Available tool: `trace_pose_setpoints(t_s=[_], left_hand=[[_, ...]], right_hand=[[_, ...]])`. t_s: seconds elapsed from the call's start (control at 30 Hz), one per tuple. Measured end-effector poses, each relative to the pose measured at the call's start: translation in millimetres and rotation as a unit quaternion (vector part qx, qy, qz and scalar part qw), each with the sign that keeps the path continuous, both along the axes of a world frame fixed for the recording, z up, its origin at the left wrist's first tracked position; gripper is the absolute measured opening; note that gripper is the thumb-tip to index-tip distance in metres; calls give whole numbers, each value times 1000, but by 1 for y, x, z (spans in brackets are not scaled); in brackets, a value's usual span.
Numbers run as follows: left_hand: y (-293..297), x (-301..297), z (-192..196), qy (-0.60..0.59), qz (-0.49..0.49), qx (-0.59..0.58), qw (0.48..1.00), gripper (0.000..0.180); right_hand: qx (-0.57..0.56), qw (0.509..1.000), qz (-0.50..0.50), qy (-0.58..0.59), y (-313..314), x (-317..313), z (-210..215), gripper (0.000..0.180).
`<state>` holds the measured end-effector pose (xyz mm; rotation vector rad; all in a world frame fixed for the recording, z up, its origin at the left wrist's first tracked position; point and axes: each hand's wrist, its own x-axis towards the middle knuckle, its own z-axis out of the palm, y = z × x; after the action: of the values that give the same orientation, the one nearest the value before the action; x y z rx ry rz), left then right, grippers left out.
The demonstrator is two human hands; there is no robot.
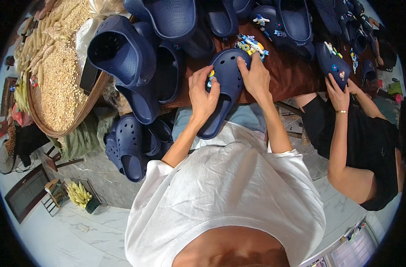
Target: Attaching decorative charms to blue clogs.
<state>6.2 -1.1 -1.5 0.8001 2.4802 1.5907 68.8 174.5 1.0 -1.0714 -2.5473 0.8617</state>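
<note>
Between my two hands is the navy clog (pixel 232 73), its toe pointing away from me and its heel toward my lap, so the holed upper is turned up to face me. My left hand (pixel 203 95) is curled at the clog's left edge, thumb and fingers nearly closed around a small yellow, white and blue charm (pixel 210 78); I can't tell whether it is already fixed. My right hand (pixel 258 82) is partly closed, thumb pressed on the upper's right side, apparently to steady it; its fingertips are partly hidden.

Just beyond my right fingers, a heap of colourful charms (pixel 252 43) lies on the brown-covered bench (pixel 285 80), probably there for easy reach. Left of my left hand, more clogs (pixel 122 58) are piled together, perhaps to save room. Farther left is a round tray (pixel 106 82) of pale kernels. Well to my right, a co-worker's hands (pixel 338 93) hold another decorated clog (pixel 331 66).
</note>
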Motion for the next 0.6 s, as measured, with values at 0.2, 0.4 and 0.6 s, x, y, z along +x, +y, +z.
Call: trace_pose_setpoints(t_s=[0.2, 0.4, 0.6], left_hand=[[1, 3, 0, 3, 8, 3, 1000, 36], [-1, 2, -4, 22, 7, 11, 1000, 37], [-3, 3, -6, 14, 32, 11, 999, 33]], right_hand=[[81, 995, 47, -29, 1, 0, -3, 43], [132, 989, 59, -14, 7, 1, -12, 35], [109, 989, 49, 83, 13, 2, -23, 17]])
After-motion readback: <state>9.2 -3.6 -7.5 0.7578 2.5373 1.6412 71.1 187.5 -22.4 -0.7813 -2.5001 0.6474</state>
